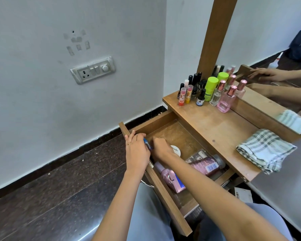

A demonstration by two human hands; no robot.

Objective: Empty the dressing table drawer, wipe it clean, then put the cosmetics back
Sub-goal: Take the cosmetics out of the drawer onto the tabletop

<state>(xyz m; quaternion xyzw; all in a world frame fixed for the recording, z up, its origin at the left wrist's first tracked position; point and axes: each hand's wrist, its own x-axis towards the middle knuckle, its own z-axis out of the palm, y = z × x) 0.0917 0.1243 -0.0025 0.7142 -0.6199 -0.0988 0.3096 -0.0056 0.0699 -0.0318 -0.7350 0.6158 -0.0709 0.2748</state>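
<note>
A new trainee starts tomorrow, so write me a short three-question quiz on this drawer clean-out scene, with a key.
1. True or false: the drawer is already empty.
2. Where does the checked cloth lie? A in the drawer; B on the table top; C on the floor.
3. Fill in: the glittery pink bottle in the drawer lies on its ____.
Key: 1 false; 2 B; 3 side.
</note>
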